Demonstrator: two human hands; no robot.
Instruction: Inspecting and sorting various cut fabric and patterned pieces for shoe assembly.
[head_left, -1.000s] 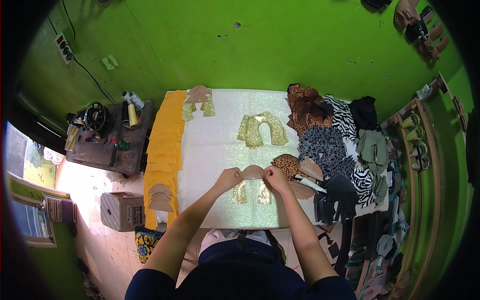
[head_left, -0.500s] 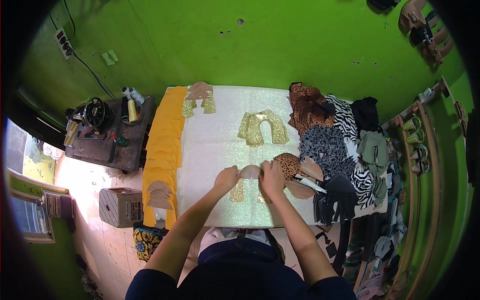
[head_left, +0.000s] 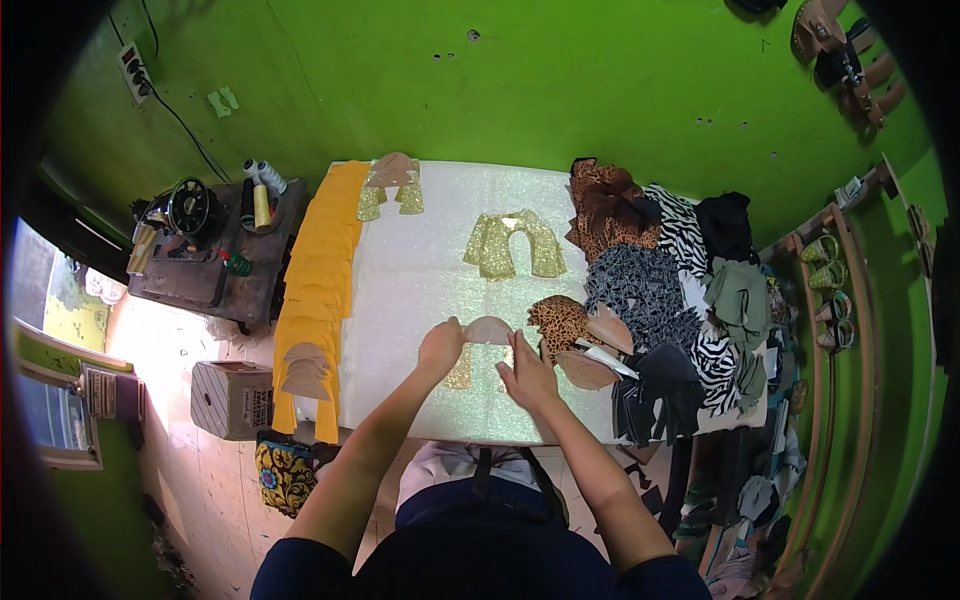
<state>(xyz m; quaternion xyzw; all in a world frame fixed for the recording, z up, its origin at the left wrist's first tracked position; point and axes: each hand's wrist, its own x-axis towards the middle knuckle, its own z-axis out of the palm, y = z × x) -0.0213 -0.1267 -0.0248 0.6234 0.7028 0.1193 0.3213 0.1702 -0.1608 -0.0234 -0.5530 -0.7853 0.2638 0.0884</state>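
Note:
Between my hands, near the table's front, lies a beige half-round piece (head_left: 489,331) over a gold glittery U-shaped piece (head_left: 458,372), whose two legs point toward me. Closed at the left edge of these pieces is my left hand (head_left: 440,348); what its fingertips pinch is hidden. My right hand (head_left: 530,375) is open, fingers stretched forward against the beige piece's right edge and thumb spread apart. Farther back, several gold glittery U-shaped pieces (head_left: 495,250) overlap. Just right of my right hand rests a leopard-print piece (head_left: 560,318) beside beige half-round pieces (head_left: 588,371).
Yellow cut pieces (head_left: 322,250) overlap along the left side of the white table covering (head_left: 400,270). Leopard (head_left: 605,220), zebra (head_left: 680,225), grey patterned (head_left: 640,295) and black pieces (head_left: 665,385) crowd the right side. A sewing machine (head_left: 190,205) stands at left, a wooden rack (head_left: 820,390) at right.
My right hand's fingers have straightened and its thumb has spread away. My left hand stays at the left edge of the pieces. The whole view has shifted slightly.

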